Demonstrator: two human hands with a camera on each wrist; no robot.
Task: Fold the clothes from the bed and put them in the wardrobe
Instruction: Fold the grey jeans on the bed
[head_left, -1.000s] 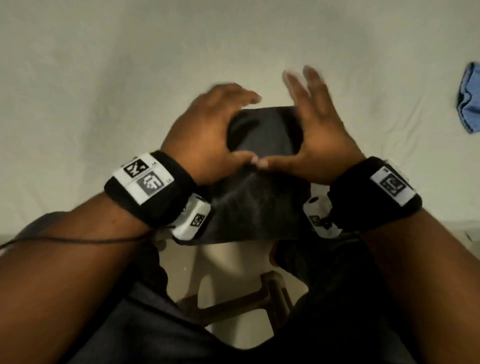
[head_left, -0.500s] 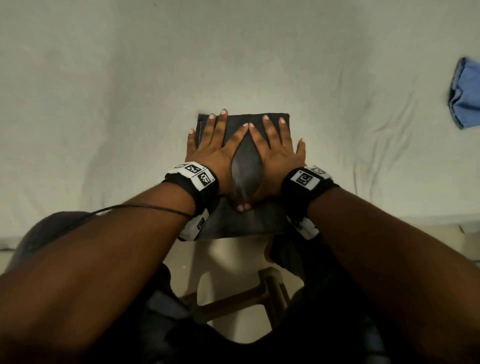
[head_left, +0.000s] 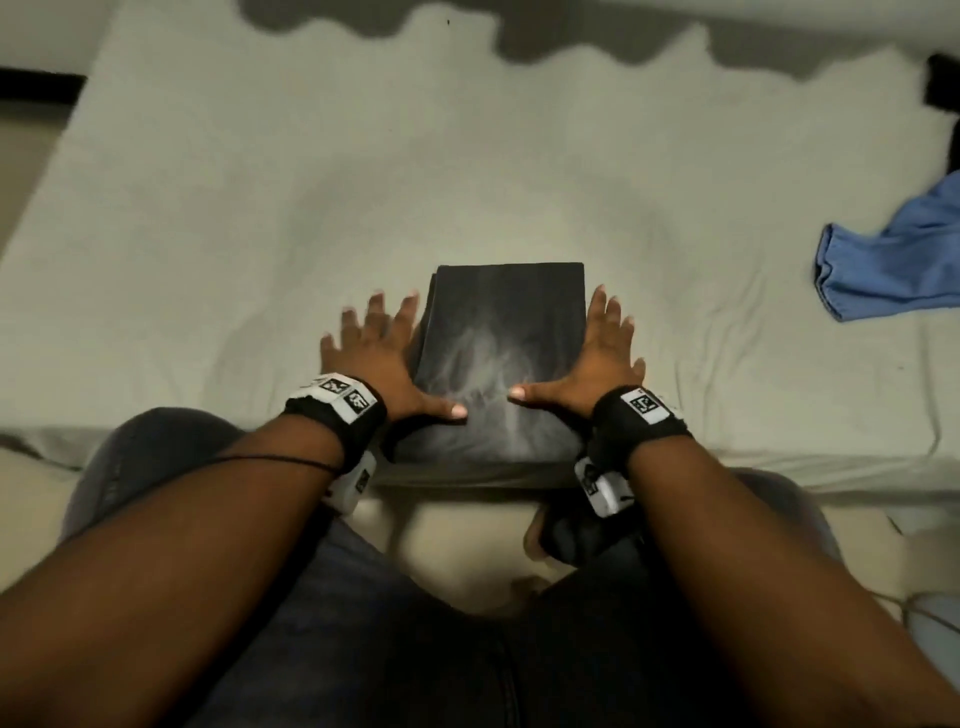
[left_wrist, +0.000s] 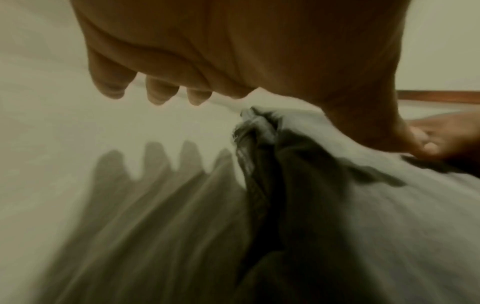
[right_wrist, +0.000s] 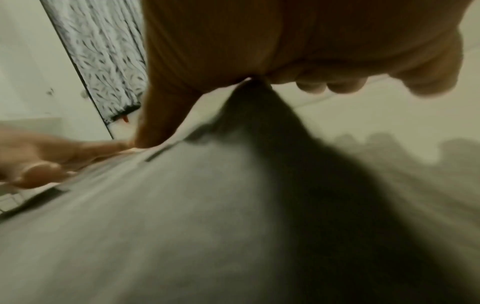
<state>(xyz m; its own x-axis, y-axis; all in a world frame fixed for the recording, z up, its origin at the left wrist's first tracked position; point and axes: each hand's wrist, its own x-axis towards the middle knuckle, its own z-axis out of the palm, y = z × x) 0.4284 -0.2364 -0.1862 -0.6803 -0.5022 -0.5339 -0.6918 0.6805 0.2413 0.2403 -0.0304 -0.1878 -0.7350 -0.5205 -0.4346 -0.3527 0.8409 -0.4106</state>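
Change: both hands lay flat on top of the dark cloth half a second ago; now they have slid apart to its two sides.
Folded cloth: the dark grey folded rectangle of cloth (head_left: 501, 364) lies flat on the bed, close to the near edge, right in front of the person.
Left hand: the left hand (head_left: 379, 358) is at 9 o'clock of the cloth, fingers spread and straight over the sheet, with the thumb lying on the cloth's near part. It holds nothing.
Right hand: the right hand (head_left: 597, 358) is at 3 o'clock of the cloth, fingers spread along its side, thumb on top and pointing at the other thumb. It holds nothing.
Thumbs: near each other but apart.
Bed: the bed with a pale cream sheet (head_left: 260, 208) carries the cloth; the sheet has soft wrinkles.
Blue cloth: a crumpled light blue piece of clothing (head_left: 893, 260) lies on the bed at 2 o'clock, well apart from the hands.
Wrist views: blurry; each shows a palm above the sheet beside the dark cloth's edge.
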